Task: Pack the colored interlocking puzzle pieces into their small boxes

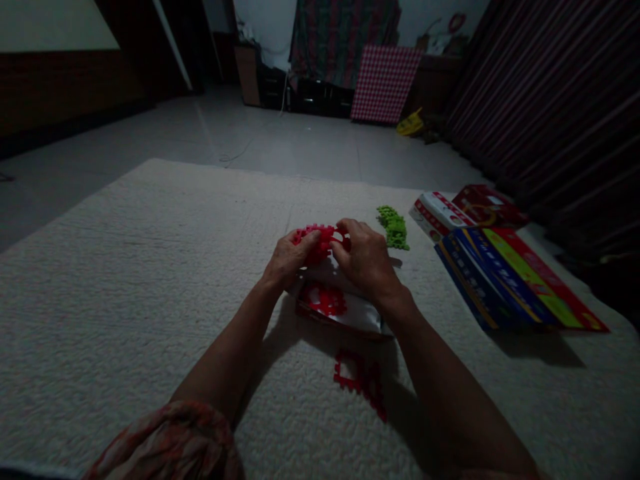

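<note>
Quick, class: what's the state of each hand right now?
Left hand: closed, holding the red toothed pieces.
Right hand: closed on the same pieces.

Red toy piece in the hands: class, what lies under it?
Under the red toy piece, held by the left hand and right hand, lies a white packet with red shapes, on the rug. The hands cover its far edge.

Green pieces [393, 227] beside colourful boxes [505, 273]
</note>
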Demonstrator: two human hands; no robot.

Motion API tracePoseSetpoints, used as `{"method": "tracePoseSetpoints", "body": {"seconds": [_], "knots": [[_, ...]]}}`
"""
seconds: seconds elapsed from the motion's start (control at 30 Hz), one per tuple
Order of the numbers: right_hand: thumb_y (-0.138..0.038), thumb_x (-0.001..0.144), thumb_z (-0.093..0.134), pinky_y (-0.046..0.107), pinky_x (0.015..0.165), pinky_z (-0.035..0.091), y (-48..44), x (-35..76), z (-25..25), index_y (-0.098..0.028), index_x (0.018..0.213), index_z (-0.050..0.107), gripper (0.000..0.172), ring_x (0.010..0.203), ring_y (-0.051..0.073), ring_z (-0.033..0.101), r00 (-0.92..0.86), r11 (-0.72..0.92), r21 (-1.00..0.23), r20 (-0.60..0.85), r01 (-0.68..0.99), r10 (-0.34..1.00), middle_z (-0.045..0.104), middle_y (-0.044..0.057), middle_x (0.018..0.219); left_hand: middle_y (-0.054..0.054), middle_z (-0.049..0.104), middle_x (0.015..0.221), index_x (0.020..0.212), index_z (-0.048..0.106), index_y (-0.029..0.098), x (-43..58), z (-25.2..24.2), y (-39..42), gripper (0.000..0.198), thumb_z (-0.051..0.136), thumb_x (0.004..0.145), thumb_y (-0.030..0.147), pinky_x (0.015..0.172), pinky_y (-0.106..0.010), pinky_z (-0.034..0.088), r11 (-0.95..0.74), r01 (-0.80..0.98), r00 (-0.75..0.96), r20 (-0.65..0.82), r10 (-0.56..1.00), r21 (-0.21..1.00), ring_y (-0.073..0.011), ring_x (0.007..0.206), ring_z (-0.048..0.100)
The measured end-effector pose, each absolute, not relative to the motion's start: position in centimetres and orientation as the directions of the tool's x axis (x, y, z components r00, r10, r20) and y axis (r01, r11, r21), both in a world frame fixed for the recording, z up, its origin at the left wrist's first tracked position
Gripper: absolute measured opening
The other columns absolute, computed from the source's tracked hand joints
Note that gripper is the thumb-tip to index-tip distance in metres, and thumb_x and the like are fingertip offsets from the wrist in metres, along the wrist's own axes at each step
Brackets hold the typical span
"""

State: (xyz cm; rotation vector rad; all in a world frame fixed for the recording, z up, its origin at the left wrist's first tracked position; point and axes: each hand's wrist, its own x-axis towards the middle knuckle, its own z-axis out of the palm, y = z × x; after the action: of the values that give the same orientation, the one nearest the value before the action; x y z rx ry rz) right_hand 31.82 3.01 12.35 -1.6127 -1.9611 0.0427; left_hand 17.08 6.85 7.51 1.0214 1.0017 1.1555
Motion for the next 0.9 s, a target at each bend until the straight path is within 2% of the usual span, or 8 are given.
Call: {"method": "tracePoseSetpoints", "body": {"seconds": [0.23,0.37,0.47,0.53,0.63,0.73,0.9], "knots": [[-0.011,0.086,0.048,0.036,0.082,0.045,2.2,31.0,12.2,-0.016,0.104,0.059,0.022,0.092,0.025,0.058,-0.162,0.314,-0.383,0.380,0.868,0.911,0.067,0.014,0.103,-0.004,0.070,0.082,0.094,0.069,0.013,17.1,7.9,6.5,0.046,0.080,0.066,0.048,0.065,-0.024,0.050,0.085,-0.210,0.111,-0.063,0.992,0.974,-0.0125,0.067,0.062],[-0.013,0.087,0.051,0.036,0.084,0.046,1.8,31.4,12.3,-0.017,0.107,0.059,0.023,0.094,0.023,0.059,-0.213,0.383,-0.414,0.400,0.825,0.891,0.067,0.013,0.106,-0.005,0.072,0.083,0.097,0.070,0.014,17.0,7.5,6.7,0.047,0.080,0.067,0.048,0.064,-0.024,0.050,0.105,-0.227,0.116,-0.081,0.990,0.968,-0.0129,0.067,0.063],[-0.016,0.087,0.056,0.034,0.081,0.046,0.7,33.0,12.5,-0.016,0.104,0.062,0.018,0.089,0.022,0.061,-0.224,0.391,-0.389,0.409,0.834,0.885,0.066,0.012,0.103,-0.005,0.072,0.082,0.096,0.071,0.014,16.9,7.2,7.1,0.048,0.081,0.066,0.049,0.061,-0.024,0.050,0.144,-0.279,0.130,-0.111,0.985,0.950,-0.0127,0.064,0.063],[-0.018,0.087,0.059,0.031,0.074,0.044,-0.4,34.3,12.5,-0.016,0.100,0.065,0.014,0.081,0.019,0.060,-0.284,0.388,-0.349,0.313,0.853,0.906,0.066,0.010,0.098,-0.006,0.072,0.080,0.094,0.070,0.013,16.9,7.1,7.3,0.048,0.081,0.066,0.050,0.058,-0.024,0.050,0.190,-0.310,0.147,-0.151,0.978,0.931,-0.0125,0.061,0.062],[-0.019,0.088,0.059,0.028,0.066,0.040,-1.8,35.7,12.3,-0.019,0.095,0.067,0.011,0.073,0.016,0.060,-0.429,0.436,-0.292,0.092,0.851,0.899,0.067,0.006,0.087,-0.007,0.071,0.078,0.091,0.070,0.013,16.9,7.2,7.4,0.042,0.080,0.069,0.049,0.054,-0.024,0.050,0.241,-0.331,0.163,-0.196,0.967,0.912,-0.0121,0.058,0.061],[-0.019,0.086,0.059,0.027,0.059,0.035,-2.6,35.7,12.0,-0.022,0.102,0.068,0.019,0.068,0.017,0.061,-0.479,0.443,-0.268,-0.086,0.856,0.874,0.069,0.005,0.081,-0.008,0.072,0.079,0.088,0.070,0.013,16.9,7.3,7.3,0.036,0.078,0.073,0.045,0.053,-0.024,0.050,0.244,-0.336,0.164,-0.199,0.966,0.909,-0.0117,0.057,0.062],[-0.021,0.085,0.057,0.029,0.056,0.035,-2.4,34.1,11.5,-0.023,0.112,0.065,0.028,0.070,0.022,0.066,-0.477,0.435,-0.219,-0.209,0.873,0.853,0.072,0.009,0.084,-0.008,0.073,0.081,0.088,0.071,0.015,16.8,7.2,7.4,0.033,0.077,0.075,0.044,0.054,-0.025,0.050,0.250,-0.341,0.176,-0.200,0.964,0.906,-0.0121,0.058,0.063]]}}
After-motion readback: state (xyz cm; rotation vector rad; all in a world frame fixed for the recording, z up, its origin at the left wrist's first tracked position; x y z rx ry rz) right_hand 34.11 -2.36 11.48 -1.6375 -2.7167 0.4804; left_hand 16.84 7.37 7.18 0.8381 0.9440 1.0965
